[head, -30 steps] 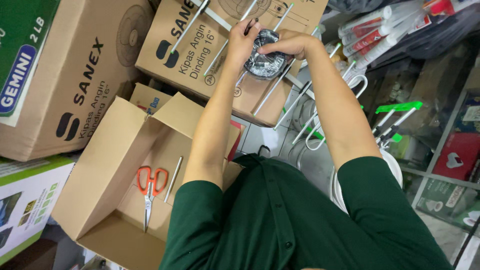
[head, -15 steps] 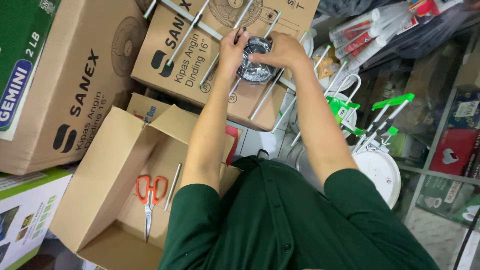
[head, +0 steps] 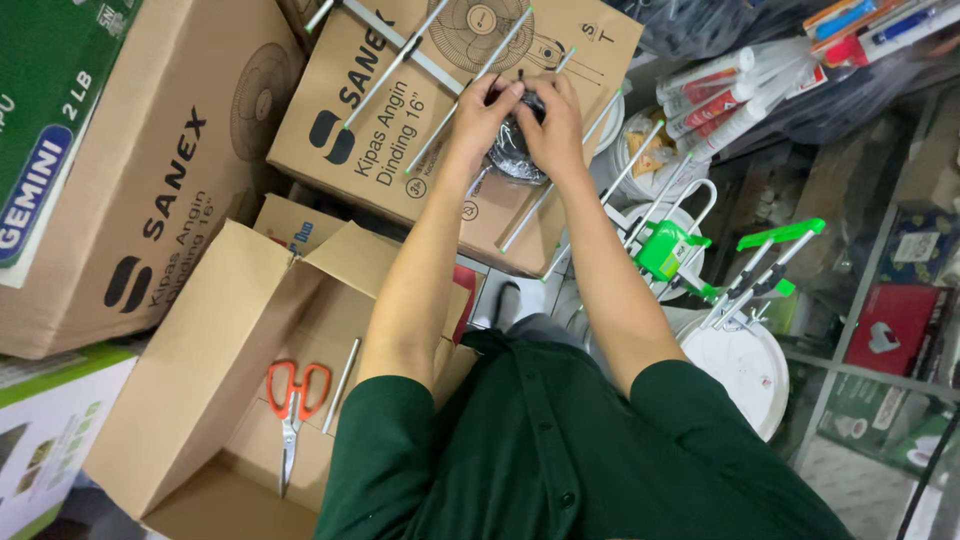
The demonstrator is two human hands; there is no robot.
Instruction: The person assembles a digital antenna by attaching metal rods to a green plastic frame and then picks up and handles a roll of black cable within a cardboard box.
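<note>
Hands, two (head: 487,112) (head: 556,125), grip one black coil (head: 512,155); one scissors (head: 293,410).

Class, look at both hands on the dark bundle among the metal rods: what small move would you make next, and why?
Probably keep both hands closed on the dark shiny bundle and work it loose. The left hand and right hand pinch it from both sides, while the silver metal rods cross close beside it.

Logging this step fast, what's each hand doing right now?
Left hand: closed on the black cable bundle.
Right hand: closed on the same bundle, over the metal antenna rods.
</note>
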